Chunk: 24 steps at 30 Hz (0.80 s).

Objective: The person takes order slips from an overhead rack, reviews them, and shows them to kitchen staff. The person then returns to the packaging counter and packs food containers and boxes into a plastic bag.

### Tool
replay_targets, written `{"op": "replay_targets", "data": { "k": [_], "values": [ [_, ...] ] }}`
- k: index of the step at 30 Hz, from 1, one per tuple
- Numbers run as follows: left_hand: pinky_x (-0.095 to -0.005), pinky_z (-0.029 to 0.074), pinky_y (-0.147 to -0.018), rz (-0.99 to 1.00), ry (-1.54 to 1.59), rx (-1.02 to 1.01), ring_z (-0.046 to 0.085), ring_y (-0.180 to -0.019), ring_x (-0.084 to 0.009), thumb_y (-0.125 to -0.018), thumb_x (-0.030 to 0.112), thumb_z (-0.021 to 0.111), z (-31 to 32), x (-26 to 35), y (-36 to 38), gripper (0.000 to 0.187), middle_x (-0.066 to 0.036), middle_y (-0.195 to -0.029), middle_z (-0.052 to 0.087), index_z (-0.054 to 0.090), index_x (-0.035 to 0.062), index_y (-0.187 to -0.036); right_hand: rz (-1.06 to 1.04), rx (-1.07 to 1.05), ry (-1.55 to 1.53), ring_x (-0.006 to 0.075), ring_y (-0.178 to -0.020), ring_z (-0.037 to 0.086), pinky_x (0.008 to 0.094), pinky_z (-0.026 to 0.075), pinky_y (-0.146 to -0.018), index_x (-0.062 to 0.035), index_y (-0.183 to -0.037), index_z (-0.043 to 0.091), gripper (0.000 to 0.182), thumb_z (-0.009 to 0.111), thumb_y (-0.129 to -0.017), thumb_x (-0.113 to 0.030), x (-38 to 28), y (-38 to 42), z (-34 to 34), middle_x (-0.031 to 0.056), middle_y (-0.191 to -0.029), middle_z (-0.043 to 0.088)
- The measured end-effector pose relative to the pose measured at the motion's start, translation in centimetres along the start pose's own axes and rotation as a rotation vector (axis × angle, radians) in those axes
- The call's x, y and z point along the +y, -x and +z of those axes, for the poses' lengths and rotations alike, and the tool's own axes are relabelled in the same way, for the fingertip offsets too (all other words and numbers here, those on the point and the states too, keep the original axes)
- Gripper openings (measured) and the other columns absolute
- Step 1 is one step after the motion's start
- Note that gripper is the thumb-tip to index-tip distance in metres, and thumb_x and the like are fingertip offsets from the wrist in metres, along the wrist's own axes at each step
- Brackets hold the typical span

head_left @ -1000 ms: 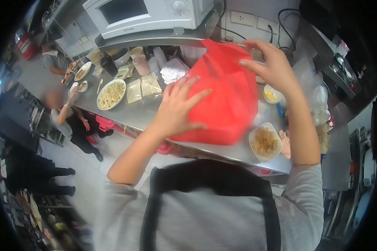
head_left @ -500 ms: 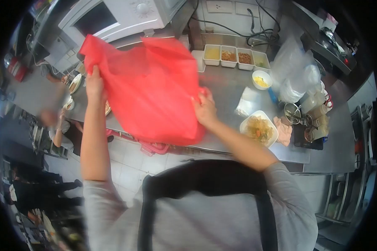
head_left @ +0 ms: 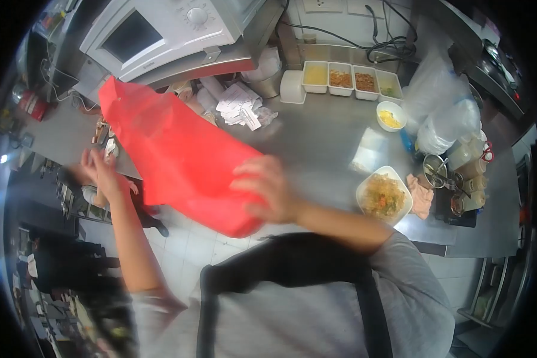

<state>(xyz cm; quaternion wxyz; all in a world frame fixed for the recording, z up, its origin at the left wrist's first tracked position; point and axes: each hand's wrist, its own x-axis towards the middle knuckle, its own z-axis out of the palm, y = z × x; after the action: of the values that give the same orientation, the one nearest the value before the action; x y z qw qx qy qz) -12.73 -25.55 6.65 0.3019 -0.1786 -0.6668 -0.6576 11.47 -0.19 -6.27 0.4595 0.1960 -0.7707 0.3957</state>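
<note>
A large red bag (head_left: 179, 149) hangs in the air in front of me, slanting from upper left to lower right. My right hand (head_left: 268, 188) is spread against its lower right part, fingers apart and blurred. To the left of the bag, my left hand (head_left: 104, 170) is raised with its fingers apart and nothing in it. Right of my right hand, a white bowl of food (head_left: 385, 194) stands on the steel counter (head_left: 322, 155), with a pink cloth (head_left: 420, 197) beside it.
White containers of ingredients (head_left: 340, 79) line the back. A small bowl (head_left: 391, 116), plastic bags (head_left: 444, 119), bottles (head_left: 471, 173) and a metal cup (head_left: 434, 170) stand at right. Paper slips (head_left: 240, 107) lie below a microwave (head_left: 155, 36). Other people (head_left: 65, 262) are at left.
My left hand has let go of the bag and moved lower left. My right hand has moved down and its fingers have spread. The bag has narrowed and tilted, uncovering the paper slips.
</note>
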Motion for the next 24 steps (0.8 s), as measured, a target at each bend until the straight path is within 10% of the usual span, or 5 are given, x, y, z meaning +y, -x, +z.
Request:
{"op": "replay_targets", "data": {
  "k": [6, 12, 16, 19, 24],
  "values": [
    [-0.0371, 0.039, -0.094, 0.486, -0.3, -0.352, 0.042, -0.111, -0.0237, -0.085, 0.021, 0.059, -4.5, -4.6, 11.2, 0.041, -0.014, -0.12, 0.037, 0.04, 0.0038, -0.117, 0.637, -0.035, 0.305, 0.0356, -0.109, 0.048, 0.042, 0.04, -0.093, -0.0031, -0.117, 0.048, 0.05, 0.068, -0.073, -0.017, 14.4, -0.7, 1.6, 0.0186, -0.116, 0.05],
    [-0.0449, 0.015, -0.11, 0.069, -0.524, -0.347, 0.017, -0.133, -0.0384, -0.082, 0.015, 0.051, -0.8, -10.4, 20.6, 0.061, -0.021, -0.142, 0.023, 0.027, 0.0011, -0.136, 0.578, -0.589, 0.661, 0.0353, -0.126, 0.036, 0.0405, 0.035, -0.101, -0.0146, -0.138, 0.033, 0.086, 0.075, -0.064, -0.028, 27.7, -1.5, 6.9, 0.017, -0.141, 0.03],
    [-0.0463, 0.02, -0.107, 0.029, -0.555, -0.413, 0.019, -0.133, -0.0392, -0.08, 0.016, 0.054, 0.7, -10.1, 22.4, 0.056, -0.023, -0.139, 0.028, 0.037, 0.0007, -0.131, 0.405, -0.682, 0.703, 0.0383, -0.117, 0.042, 0.0421, 0.04, -0.094, -0.0182, -0.126, 0.048, 0.053, 0.061, -0.077, -0.034, 32.3, 2.0, 6.9, 0.0181, -0.133, 0.039],
    [-0.0468, 0.021, -0.105, 0.146, -0.565, -0.29, 0.031, -0.126, -0.0416, -0.08, 0.013, 0.049, 0.8, -5.0, 20.8, 0.049, -0.027, -0.132, 0.037, 0.042, -0.0038, -0.126, 0.617, -0.628, 0.483, 0.0408, -0.097, 0.053, 0.0438, 0.045, -0.083, -0.0125, -0.116, 0.056, 0.041, 0.055, -0.081, -0.033, 35.2, 5.6, 4.8, 0.0225, -0.113, 0.051],
    [-0.0461, 0.045, -0.067, 0.501, -0.511, -0.978, 0.055, -0.073, -0.0333, -0.071, 0.008, 0.056, 5.3, -1.2, 11.4, 0.015, -0.015, -0.078, 0.06, 0.061, 0.0019, -0.084, 0.632, -0.846, 0.54, 0.0374, -0.092, 0.059, 0.0411, 0.048, -0.076, -0.0097, -0.111, 0.058, 0.039, 0.064, -0.074, -0.019, 22.2, 0.2, -3.1, 0.0209, -0.102, 0.059]
  ]
}}
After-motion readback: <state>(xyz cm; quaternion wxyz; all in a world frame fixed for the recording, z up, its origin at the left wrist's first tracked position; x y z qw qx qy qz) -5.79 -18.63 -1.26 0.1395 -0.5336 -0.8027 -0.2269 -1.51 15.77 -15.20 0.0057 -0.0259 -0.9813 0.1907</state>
